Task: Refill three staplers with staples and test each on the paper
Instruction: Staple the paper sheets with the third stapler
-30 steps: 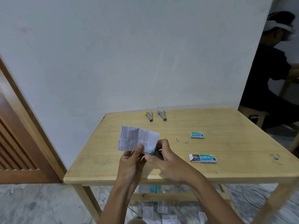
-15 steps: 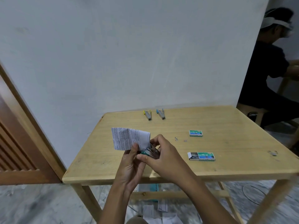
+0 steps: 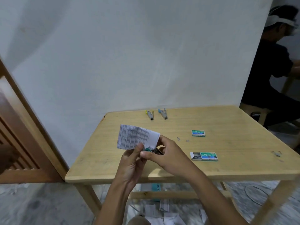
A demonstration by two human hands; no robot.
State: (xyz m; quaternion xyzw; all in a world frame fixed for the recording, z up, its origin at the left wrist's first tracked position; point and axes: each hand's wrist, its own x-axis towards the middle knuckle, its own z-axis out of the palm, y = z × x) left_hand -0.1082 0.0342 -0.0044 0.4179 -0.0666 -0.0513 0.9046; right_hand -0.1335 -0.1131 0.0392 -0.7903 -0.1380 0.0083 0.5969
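Note:
My left hand pinches a printed slip of paper above the near side of the wooden table. My right hand grips a small green stapler, whose jaws sit at the paper's lower right corner. Most of that stapler is hidden by my fingers. A yellow-ended stapler and a blue-ended stapler lie side by side at the table's far edge. A shut staple box lies right of centre, and a slid-open staple box lies nearer me.
Loose staple bits lie mid-table, and a small metal piece sits near the right edge. A wooden door stands at the left. Another person sits at the far right. Paper scraps litter the floor under the table.
Both hands have dropped slightly with the paper and stapler, and the paper now tilts more to the left. The stapler's jaws have come onto the paper's corner.

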